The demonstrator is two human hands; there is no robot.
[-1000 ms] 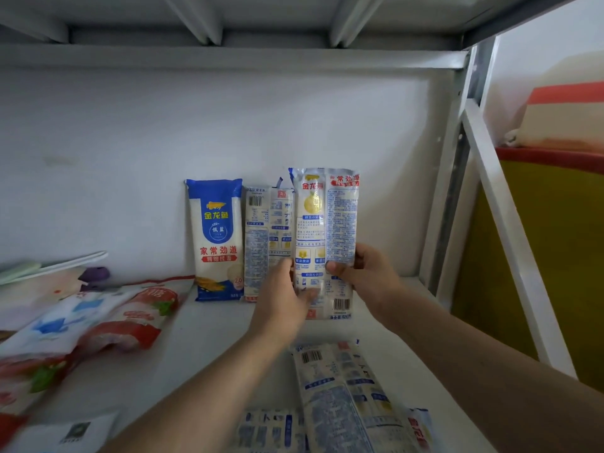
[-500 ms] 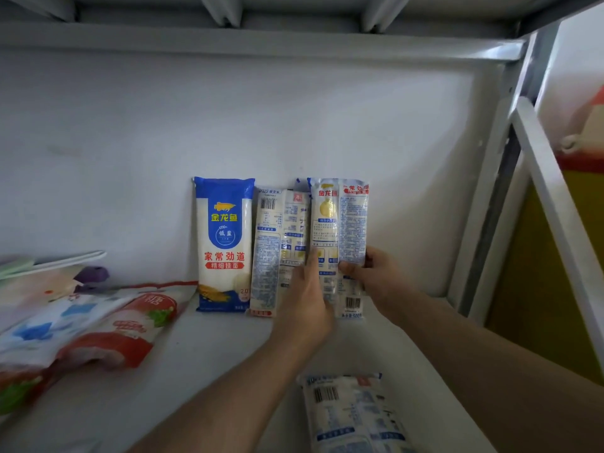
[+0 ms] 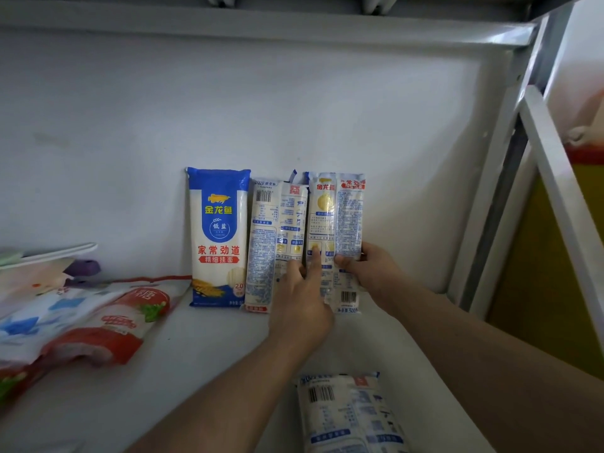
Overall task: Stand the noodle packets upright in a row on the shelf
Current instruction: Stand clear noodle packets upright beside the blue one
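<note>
Three noodle packets stand upright against the white back wall. The left one is a blue-and-white packet. A pale packet with its printed back showing stands beside it. The third packet is on the right, its foot on the shelf. My right hand grips its right edge, thumb on the front. My left hand rests against its lower left, index finger straight on the front. Another noodle packet lies flat near the front.
Red-and-white and blue-and-white bags lie piled at the left, with a white tray and a purple object behind them. A white metal upright closes the shelf's right end. An upper shelf spans overhead.
Both hands carried the third packet back and down until it stands by the wall next to the pale packet. The view shifted left and closer.
</note>
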